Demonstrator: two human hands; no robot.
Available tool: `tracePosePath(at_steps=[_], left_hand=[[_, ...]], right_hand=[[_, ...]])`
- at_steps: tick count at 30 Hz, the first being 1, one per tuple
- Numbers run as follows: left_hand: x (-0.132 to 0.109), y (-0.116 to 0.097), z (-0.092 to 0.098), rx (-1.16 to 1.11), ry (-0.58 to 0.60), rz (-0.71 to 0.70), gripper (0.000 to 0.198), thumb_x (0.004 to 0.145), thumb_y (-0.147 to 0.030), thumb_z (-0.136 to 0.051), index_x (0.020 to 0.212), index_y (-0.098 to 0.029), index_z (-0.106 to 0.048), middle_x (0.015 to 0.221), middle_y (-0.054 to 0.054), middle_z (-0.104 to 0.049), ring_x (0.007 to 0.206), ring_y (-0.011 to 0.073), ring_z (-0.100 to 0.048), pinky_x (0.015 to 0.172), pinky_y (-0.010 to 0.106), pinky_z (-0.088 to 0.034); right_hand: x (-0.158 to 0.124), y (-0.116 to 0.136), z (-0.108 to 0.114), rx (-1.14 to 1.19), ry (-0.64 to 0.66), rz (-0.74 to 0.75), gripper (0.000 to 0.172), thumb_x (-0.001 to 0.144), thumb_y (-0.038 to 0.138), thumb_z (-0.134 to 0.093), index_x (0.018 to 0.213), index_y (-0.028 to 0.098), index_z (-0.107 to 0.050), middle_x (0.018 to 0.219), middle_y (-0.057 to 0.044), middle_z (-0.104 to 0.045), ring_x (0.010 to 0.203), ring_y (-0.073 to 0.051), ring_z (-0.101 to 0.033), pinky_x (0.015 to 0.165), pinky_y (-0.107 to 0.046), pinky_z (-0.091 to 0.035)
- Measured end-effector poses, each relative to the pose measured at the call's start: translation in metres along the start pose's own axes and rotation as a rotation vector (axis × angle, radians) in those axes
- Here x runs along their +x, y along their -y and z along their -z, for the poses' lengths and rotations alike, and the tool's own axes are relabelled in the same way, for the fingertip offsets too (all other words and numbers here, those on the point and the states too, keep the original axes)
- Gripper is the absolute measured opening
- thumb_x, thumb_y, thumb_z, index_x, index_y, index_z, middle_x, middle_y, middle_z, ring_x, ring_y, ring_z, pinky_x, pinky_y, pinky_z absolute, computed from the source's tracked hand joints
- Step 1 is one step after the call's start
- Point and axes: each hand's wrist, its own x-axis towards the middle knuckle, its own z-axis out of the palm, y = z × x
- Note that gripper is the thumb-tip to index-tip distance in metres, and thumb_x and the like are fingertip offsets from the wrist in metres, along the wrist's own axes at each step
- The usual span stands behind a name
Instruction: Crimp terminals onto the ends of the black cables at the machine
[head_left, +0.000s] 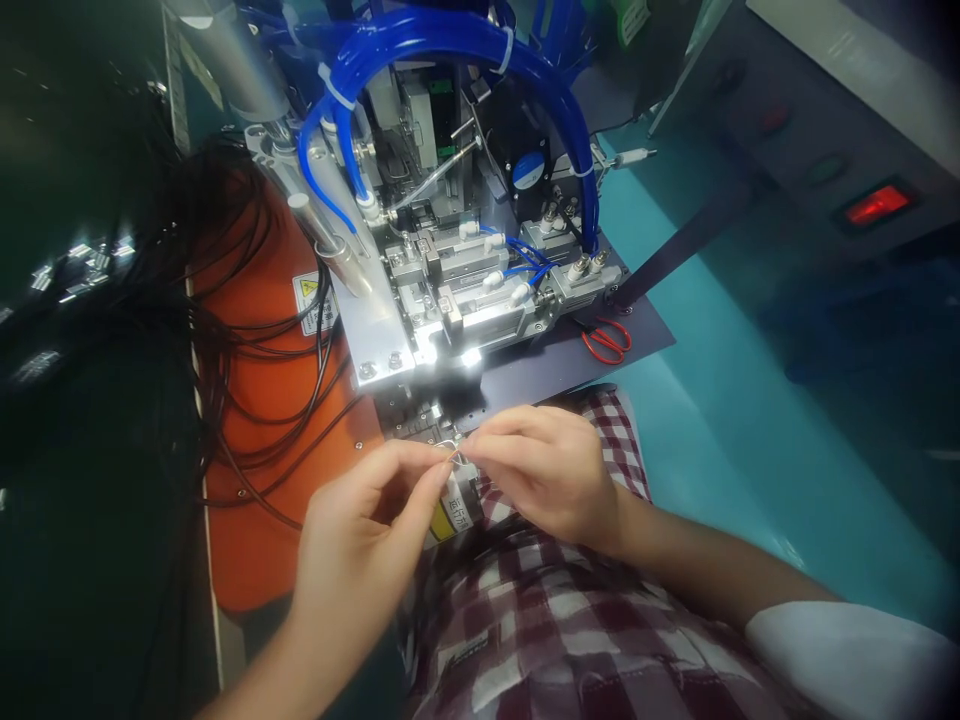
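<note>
Thin wires (454,453), whitish and orange, run between my two hands in front of the machine. My left hand (367,530) pinches them between thumb and forefinger. From the other side my right hand (544,470) is closed, its fingertips meeting the same wires. What else the right fingers may cover is hidden. Just beyond the hands lies the lit front of a metal machine (487,325) with small pneumatic cylinders. Below the fingertips shows a block with a yellow and white label (448,515).
Black cables (247,400) lie in loops over the orange plate (262,560) at left. Thick blue air tubes (450,35) arch above the machine. Red-handled scissors (606,342) rest on the dark base plate. A cabinet with a lit red switch (877,204) stands at right.
</note>
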Motion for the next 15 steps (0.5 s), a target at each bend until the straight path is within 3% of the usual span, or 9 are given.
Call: tracePosePath(at_steps=[4,7,11,15], left_hand=[[-0.002,0.002,0.0,-0.009,-0.023,-0.025,0.009,0.088,-0.031,-0.068,0.085,-0.024,-0.071,0.064,-0.007,-0.066,0.049,0.0071,-0.054,0.045,0.016,-0.042],[0.0,0.003,-0.001,0.003,-0.033,-0.056,0.007,0.088,-0.03,-0.068,0.084,-0.025,-0.071,0.062,-0.008,-0.065,0.047,0.0061,-0.054,0.044,0.015,-0.043],[0.001,0.007,-0.002,0.031,-0.037,-0.088,0.005,0.087,-0.027,-0.068,0.084,-0.026,-0.071,0.065,-0.009,-0.067,0.048,0.0052,-0.056,0.045,0.013,-0.043],[0.0,0.008,-0.002,0.051,-0.044,-0.107,0.004,0.088,-0.027,-0.068,0.085,-0.027,-0.072,0.069,-0.01,-0.07,0.051,0.0045,-0.058,0.047,0.012,-0.043]], right_hand=[[-0.005,-0.001,0.001,-0.119,-0.003,0.072,0.021,0.094,0.012,-0.062,0.105,0.024,-0.075,0.096,-0.003,-0.081,0.083,-0.013,-0.074,0.063,-0.028,-0.046],[-0.002,0.001,-0.001,-0.006,-0.035,0.023,0.018,0.093,0.013,-0.062,0.1,0.022,-0.076,0.093,-0.003,-0.081,0.081,-0.014,-0.074,0.063,-0.026,-0.049],[0.01,0.005,-0.004,0.328,-0.127,-0.405,0.005,0.086,0.017,-0.07,0.086,0.017,-0.075,0.077,-0.003,-0.076,0.056,-0.01,-0.061,0.051,-0.023,-0.047],[0.019,0.007,-0.004,0.581,0.02,-0.726,0.011,0.08,0.028,-0.073,0.078,0.017,-0.072,0.061,0.001,-0.065,0.045,-0.009,-0.048,0.041,-0.022,-0.036]])
